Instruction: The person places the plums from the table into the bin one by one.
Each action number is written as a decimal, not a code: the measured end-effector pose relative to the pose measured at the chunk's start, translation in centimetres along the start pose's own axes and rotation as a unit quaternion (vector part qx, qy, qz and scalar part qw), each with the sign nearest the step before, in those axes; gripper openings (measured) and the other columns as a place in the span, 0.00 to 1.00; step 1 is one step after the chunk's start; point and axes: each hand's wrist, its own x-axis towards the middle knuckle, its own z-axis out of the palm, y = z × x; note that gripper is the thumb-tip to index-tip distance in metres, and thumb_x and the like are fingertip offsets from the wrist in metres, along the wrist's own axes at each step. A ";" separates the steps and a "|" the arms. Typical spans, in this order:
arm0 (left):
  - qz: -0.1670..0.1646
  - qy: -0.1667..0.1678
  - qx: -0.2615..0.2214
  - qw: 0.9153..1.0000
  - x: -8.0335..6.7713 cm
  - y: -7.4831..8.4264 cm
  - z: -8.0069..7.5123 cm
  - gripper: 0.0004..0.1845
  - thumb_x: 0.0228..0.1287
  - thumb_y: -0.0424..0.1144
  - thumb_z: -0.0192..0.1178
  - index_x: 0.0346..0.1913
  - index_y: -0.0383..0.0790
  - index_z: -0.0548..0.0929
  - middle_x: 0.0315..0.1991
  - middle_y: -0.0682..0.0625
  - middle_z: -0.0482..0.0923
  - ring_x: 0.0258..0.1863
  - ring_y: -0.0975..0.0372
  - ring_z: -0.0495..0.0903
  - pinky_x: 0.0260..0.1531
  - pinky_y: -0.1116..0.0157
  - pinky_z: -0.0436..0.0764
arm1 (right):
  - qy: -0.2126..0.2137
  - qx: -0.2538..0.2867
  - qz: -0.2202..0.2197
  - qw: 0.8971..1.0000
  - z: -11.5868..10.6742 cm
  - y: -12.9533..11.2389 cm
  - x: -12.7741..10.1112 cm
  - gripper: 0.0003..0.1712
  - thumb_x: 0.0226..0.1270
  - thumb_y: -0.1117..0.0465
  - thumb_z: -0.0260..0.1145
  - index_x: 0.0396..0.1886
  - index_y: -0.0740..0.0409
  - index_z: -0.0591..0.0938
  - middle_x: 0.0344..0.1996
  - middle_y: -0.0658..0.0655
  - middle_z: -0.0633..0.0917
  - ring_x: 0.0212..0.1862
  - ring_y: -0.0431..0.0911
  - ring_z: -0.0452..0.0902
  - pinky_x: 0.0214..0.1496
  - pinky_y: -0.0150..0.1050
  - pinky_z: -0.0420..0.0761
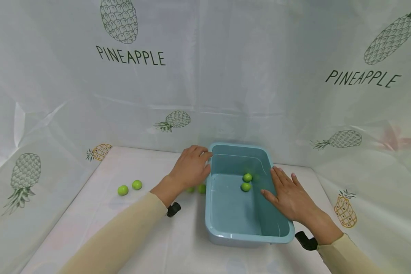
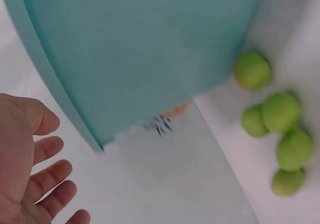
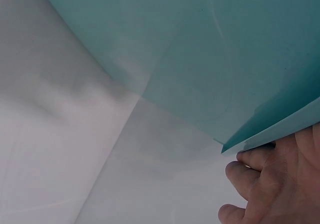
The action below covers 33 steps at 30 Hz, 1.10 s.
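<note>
I log two green fruits (image 1: 129,187) lying on the counter (image 1: 89,213) well to the left of the blue tub (image 1: 226,232), close together, apparently not touching. Nearer the tub, more green fruits (image 1: 198,188) sit just beside its left wall, partly hidden behind my left wrist in the head view; the left wrist view shows five of them (image 2: 280,129) clustered on the white cloth close to the tub's wall. My left hand (image 1: 191,167) is at the tub's far left corner: in the head view the fingertips lie at the rim, while the left wrist view shows the fingers (image 2: 47,176) loosely spread and gripping nothing, so I record this grip as open; I cannot tell whether it actually touches the rim. Inside the tub, two green fruits (image 1: 246,182) lie near the far end, one just beside the other. My right hand (image 1: 287,196) rests flat over the tub's right rim, fingers straight on top; the right wrist view shows fingertips (image 3: 250,171) just under the rim's edge (image 3: 280,129), so this grip is open against the rim. A pineapple-printed sheet (image 1: 260,76) hangs behind the tub.
</note>
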 end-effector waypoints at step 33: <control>-0.169 -0.053 0.075 0.981 -14.5 -16.2 -1.7 0.26 0.69 0.39 0.64 0.65 0.30 0.78 0.64 0.31 0.76 0.66 0.34 0.71 0.64 0.34 0.71 | 0.006 -0.008 -0.003 1.000 0.0 0.1 0.0 0.52 0.81 0.36 0.54 0.81 0.74 0.56 0.81 0.73 0.58 0.82 0.69 0.53 0.78 0.73 0.52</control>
